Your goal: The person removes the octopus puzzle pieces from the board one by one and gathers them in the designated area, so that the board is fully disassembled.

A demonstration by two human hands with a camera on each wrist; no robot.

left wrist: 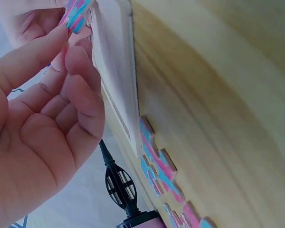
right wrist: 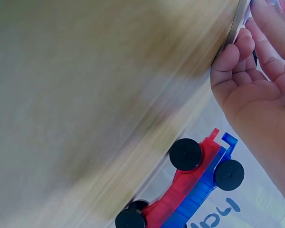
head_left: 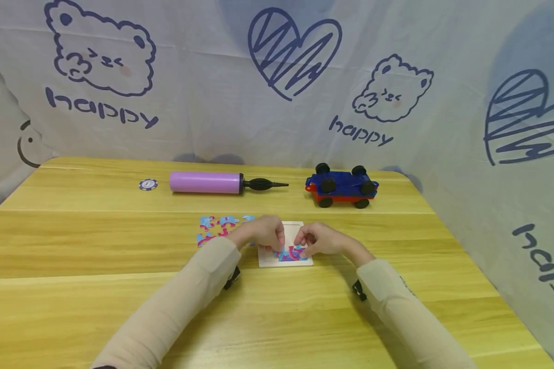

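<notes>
Blue, pink and purple jigsaw puzzle pieces lie side by side at the near part of a white puzzle tray. My left hand pinches their left edge between thumb and fingers. From the other side my right hand grips the right edge with curled fingers. In the left wrist view, the puzzle pieces appear at the left hand's fingertips, close to the tray. The right wrist view shows the right hand at the tray's edge; its fingertips are partly cut off.
More loose puzzle pieces lie left of the tray, partly behind the left forearm. Farther back are a poker chip, a purple hand pump with a black nozzle, and blue and red toy cars stacked together. A printed cloth hangs behind the table.
</notes>
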